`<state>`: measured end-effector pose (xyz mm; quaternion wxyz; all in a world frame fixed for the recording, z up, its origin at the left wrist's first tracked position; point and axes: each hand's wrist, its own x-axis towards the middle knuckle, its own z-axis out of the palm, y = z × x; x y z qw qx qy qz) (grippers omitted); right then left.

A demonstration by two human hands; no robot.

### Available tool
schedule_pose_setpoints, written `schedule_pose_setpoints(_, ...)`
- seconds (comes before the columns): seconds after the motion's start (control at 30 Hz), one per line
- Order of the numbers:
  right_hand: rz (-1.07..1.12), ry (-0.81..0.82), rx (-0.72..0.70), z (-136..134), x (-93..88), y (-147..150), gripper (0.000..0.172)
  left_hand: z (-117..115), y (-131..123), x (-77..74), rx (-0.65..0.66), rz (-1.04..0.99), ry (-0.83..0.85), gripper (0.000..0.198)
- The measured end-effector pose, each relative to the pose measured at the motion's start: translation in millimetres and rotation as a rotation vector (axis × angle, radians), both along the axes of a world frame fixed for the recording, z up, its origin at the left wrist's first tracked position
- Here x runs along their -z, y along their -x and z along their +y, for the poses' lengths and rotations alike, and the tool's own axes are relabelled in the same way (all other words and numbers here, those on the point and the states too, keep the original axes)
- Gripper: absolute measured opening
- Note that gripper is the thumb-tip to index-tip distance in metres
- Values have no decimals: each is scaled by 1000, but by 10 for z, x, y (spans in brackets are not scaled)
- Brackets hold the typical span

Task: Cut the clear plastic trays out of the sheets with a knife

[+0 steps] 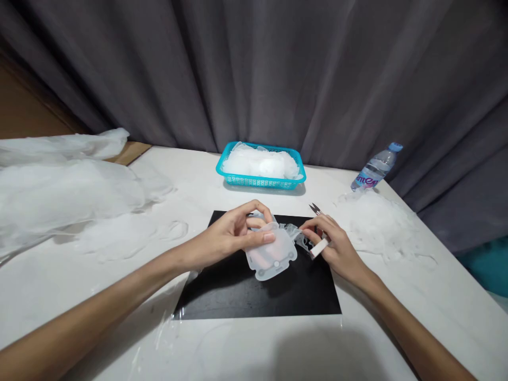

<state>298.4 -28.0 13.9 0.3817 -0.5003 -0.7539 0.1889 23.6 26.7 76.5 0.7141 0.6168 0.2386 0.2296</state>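
Note:
My left hand [242, 233] is closed on a translucent, milky sheet piece [272, 259] with rounded, notched edges and small round marks along its lower side. It hangs over a black mat [254, 299]. My right hand [331, 241] pinches a crumpled clear strip [291, 231] beside the piece's upper right; whether the two are joined I cannot tell. Thread snips [316, 209] are also held in my right hand, their dark blades pointing away past the fingers and a pale handle part showing below.
A turquoise basket [257, 182] full of whitish translucent material stands at the back. At left lie layered translucent sheets [71, 190] near cardboard [130, 154]. A heap of clear scraps [381, 225] lies at right, before a tilted-looking water bottle [375, 168]. A grey curtain [270, 69] hangs behind.

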Motion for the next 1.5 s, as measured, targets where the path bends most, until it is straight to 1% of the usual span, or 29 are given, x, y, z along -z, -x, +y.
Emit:
schedule_pose_setpoints(0.1, -129, -27, 95, 69, 93, -26, 12, 6, -2, -3, -13, -5, 32, 24)
schedule_pose_setpoints(0.23, -244, -80, 215, 131, 227, -33, 13, 22, -8, 44, -26, 5, 41, 28)
schedule_pose_setpoints(0.3, -258, -114, 264, 153, 279, -24, 14, 86, 8, 70, -77, 24, 0, 30)
schedule_pose_setpoints(0.33, -261, -125, 277, 163, 300, -18, 15, 145, 24, 78, -129, 35, -40, 31)
schedule_pose_setpoints(0.43, -269, -137, 259, 192, 338, 7, 13, 450, 85, 60, -366, 55, -194, 34)
schedule_pose_setpoints(0.47, -270, -139, 247, 200, 342, 18, 13, 593, 99, 39, -443, 58, -237, 36)
schedule_pose_setpoints(0.57, -276, -155, 232, 208, 339, 60, 16, 1094, 92, -59, -594, 90, -406, 40)
schedule_pose_setpoints(0.63, -307, -158, 224, 202, 344, 90, 17, 1432, 55, -144, -670, 209, -547, 37)
schedule_pose_setpoints(0.7, -351, -164, 211, 190, 360, 113, 19, 1703, 29, -233, -713, 260, -609, 29)
schedule_pose_setpoints(0.77, -373, -165, 195, 178, 379, 122, 19, 1855, 37, -312, -750, 313, -688, 26)
schedule_pose_setpoints(0.8, -362, -162, 188, 174, 385, 121, 18, 1876, 49, -340, -761, 338, -738, 27)
schedule_pose_setpoints(0.87, -307, -152, 169, 172, 380, 110, 14, 1805, 66, -351, -748, 383, -841, 33)
schedule_pose_setpoints(0.9, -271, -149, 154, 173, 371, 102, 11, 1721, 57, -324, -716, 404, -885, 35)
schedule_pose_setpoints(0.93, -239, -151, 138, 176, 358, 93, 8, 1613, 31, -273, -658, 425, -917, 38)
schedule_pose_setpoints(0.97, -213, -157, 123, 180, 343, 84, 6, 1487, -14, -196, -579, 448, -936, 40)
schedule_pose_setpoints(1.03, -179, -170, 91, 187, 314, 66, 7, 1221, -150, 17, -386, 502, -934, 44)
schedule_pose_setpoints(1.07, -165, -178, 73, 190, 301, 58, 8, 1099, -231, 141, -315, 518, -926, 46)
schedule_pose_setpoints(1.13, -131, -197, 37, 189, 278, 40, 9, 917, -392, 381, -222, 533, -897, 52)
schedule_pose_setpoints(1.2, -93, -215, 21, 184, 256, 19, 11, 845, -521, 561, -141, 529, -836, 58)
schedule_pose_setpoints(1.27, -60, -220, 36, 179, 232, -3, 11, 869, -598, 642, -73, 505, -763, 59)
schedule_pose_setpoints(1.3, -45, -214, 53, 180, 221, -14, 10, 901, -616, 639, -48, 486, -731, 58)
schedule_pose_setpoints(1.37, -12, -194, 98, 189, 199, -32, 12, 963, -615, 546, -22, 442, -694, 56)
schedule_pose_setpoints(1.43, 25, -177, 147, 208, 175, -42, 16, 970, -575, 356, -34, 394, -690, 50)
schedule_pose_setpoints(1.5, 55, -182, 189, 224, 139, -40, 19, 887, -504, 125, -99, 340, -726, 39)
